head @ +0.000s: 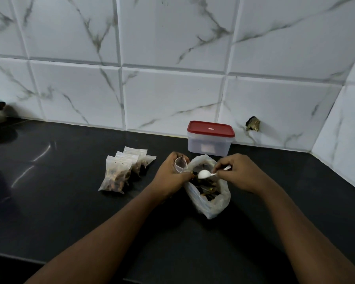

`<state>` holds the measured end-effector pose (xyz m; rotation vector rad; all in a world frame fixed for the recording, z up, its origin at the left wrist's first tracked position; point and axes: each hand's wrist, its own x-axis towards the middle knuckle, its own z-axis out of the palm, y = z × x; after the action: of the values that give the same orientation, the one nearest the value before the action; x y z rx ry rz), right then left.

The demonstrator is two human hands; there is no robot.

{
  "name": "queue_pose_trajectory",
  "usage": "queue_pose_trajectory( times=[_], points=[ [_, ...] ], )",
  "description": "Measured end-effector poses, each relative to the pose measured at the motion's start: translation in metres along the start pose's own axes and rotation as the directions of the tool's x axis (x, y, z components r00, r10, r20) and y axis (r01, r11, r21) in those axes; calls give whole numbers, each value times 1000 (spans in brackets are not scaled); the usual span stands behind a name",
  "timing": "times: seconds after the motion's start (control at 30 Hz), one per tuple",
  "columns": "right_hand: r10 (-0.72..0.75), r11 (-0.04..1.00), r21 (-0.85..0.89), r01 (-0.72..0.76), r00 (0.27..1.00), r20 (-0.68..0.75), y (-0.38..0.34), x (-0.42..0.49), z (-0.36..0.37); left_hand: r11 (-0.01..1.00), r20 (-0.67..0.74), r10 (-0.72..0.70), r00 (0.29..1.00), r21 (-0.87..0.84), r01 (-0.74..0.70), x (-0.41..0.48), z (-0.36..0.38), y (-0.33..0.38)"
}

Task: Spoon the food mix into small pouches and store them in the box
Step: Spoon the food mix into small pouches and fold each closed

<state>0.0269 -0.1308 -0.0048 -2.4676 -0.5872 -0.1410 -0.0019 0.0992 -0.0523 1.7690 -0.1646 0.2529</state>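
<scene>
Midway across the black counter, past two forearms reaching in from the near edge: an open plastic bag of dark food mix, slumped and soft-walled, mouth gaping upward. Over that mouth, right hand pinching the handle of a spoon, bowl pointing left, pale and apparently empty, though too glary for certainty. Just beside, against the bag's left rim, left hand curled round a small clear pouch, held upright, mouth propped open, seemingly not yet filled. Thin film, probably next to weightless, slippery and floppy; best gripped high, near the top band, likely a stiffer zip strip, with thumb and fingers spreading the lips, never squeezed low for fear of pushing contents back out. Loose mix likely light and dry, quick to scatter off a tilted spoon. Farther left, nearer the counter's middle, a cluster of filled pouches leaning on one another, well apart from both hands. Farthest off, hard against the back edge below the tiled wall, the box: translucent, red lid on, so in need of opening before storing anything.
</scene>
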Motion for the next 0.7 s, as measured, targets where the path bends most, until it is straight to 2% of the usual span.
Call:
queue_pose_trajectory(
  times=[0.1,0.2,0.27,0.47,0.53,0.6,0.7],
  points=[
    [13,999,-41,-17,997,-76,0,1,9,1000,5,6,1000,-7,-6,0,0,-1],
    [2,983,-183,-6,1000,-21,0,4,20,1000,0,11,1000,-10,-11,1,0,-3],
    [19,983,-183,-17,1000,9,-4,5,20,1000,-2,12,1000,-10,-12,1,0,-4],
    [48,999,16,-48,999,12,-7,4,19,1000,9,4,1000,-12,-4,0,0,0],
    [114,978,173,-115,993,15,-5,5,23,1000,15,1,1000,-12,-1,-1,0,1],
    [215,901,372,-223,975,63,-5,5,25,1000,14,-1,1000,-4,1,0,0,-1],
    [340,749,555,-362,929,148,-1,6,24,1000,11,-1,1000,-3,1,1,-1,-1]
  ],
)
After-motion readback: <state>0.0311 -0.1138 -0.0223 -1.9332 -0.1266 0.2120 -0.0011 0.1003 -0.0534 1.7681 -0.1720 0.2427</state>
